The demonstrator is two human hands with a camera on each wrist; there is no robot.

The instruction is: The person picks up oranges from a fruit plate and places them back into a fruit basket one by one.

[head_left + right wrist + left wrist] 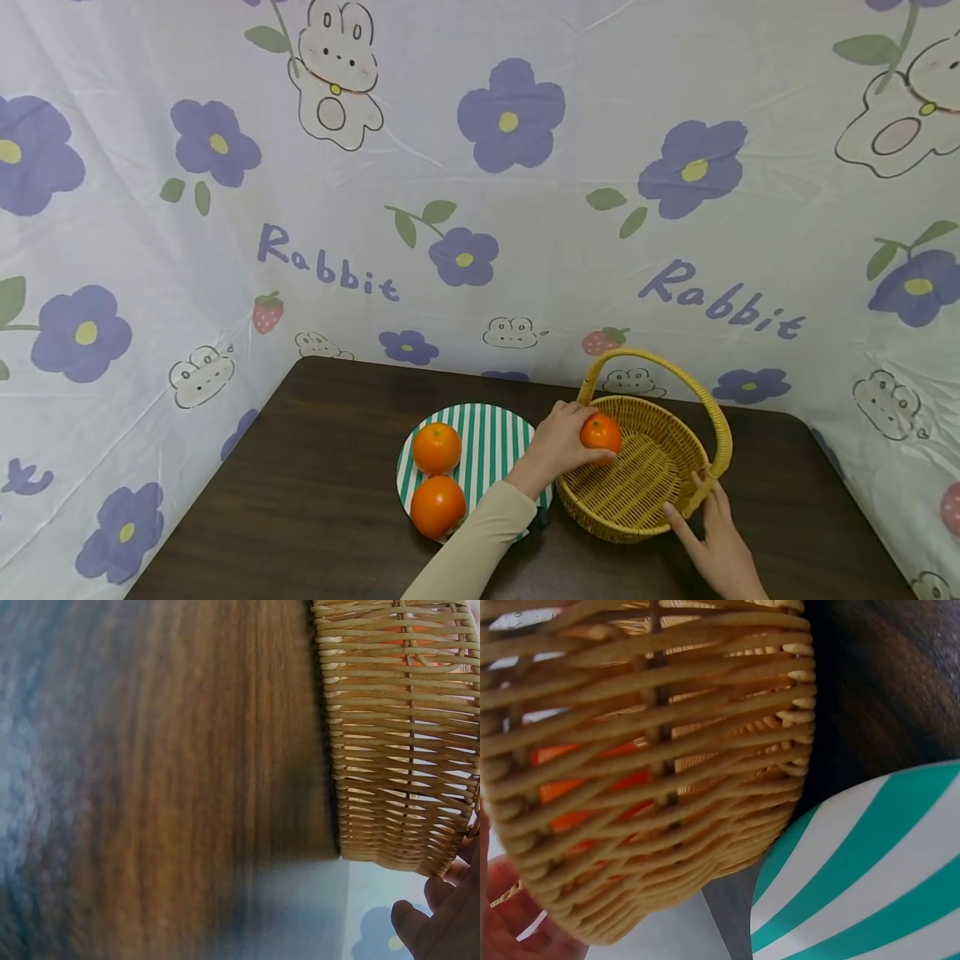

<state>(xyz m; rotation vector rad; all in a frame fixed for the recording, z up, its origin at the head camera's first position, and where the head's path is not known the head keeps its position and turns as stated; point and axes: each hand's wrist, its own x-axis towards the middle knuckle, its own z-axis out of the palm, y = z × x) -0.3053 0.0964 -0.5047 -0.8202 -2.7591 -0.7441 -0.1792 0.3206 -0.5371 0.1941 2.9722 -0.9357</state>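
Observation:
My left hand (pixel 558 446) grips a small orange (pixel 601 432) between thumb and fingers, just inside the left rim of the yellow wicker basket (pixel 630 487). In the left wrist view, the orange (pixel 592 787) shows as a red-orange patch through the basket's weave. My right hand (pixel 716 533) holds the basket's right rim near the foot of its handle, thumb over the near edge and fingers on the outer side. Its fingers (pixel 412 919) appear at the rim in the right wrist view. The basket stands upright on the table, its woven floor bare.
Left of the basket lies a round green-and-white striped plate (pixel 491 442), with an orange (pixel 437 448) and a larger orange (pixel 438 507) at its left side. The dark wooden table (pixel 300 500) backs onto a white patterned cloth (pixel 525 208). The basket's tall handle (pixel 675 367) arches above it.

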